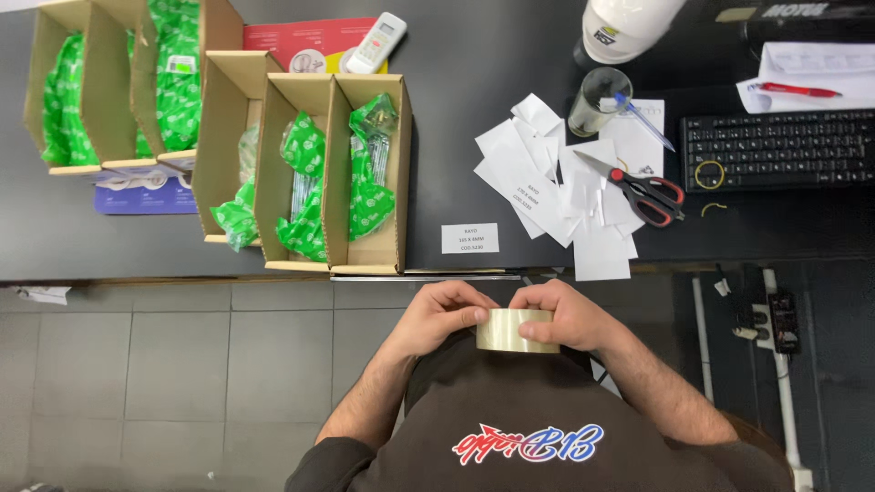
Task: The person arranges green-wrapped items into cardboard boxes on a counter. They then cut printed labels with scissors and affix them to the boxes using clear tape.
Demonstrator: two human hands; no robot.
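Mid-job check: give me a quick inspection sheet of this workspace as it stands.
Surface: black table.
Job's things: roll of clear tape, held by both hands near the body.
Clutter: open cardboard boxes holding green packets, paper slips, scissors, glass with pen, remote control, keyboard.
Grippers: left hand and right hand grip the roll.
Cables: power strip on the floor.
Surroundings: grey tiled floor.

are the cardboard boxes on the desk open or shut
Open. The cardboard boxes have no flaps folded over their tops, and green plastic packets show inside them.
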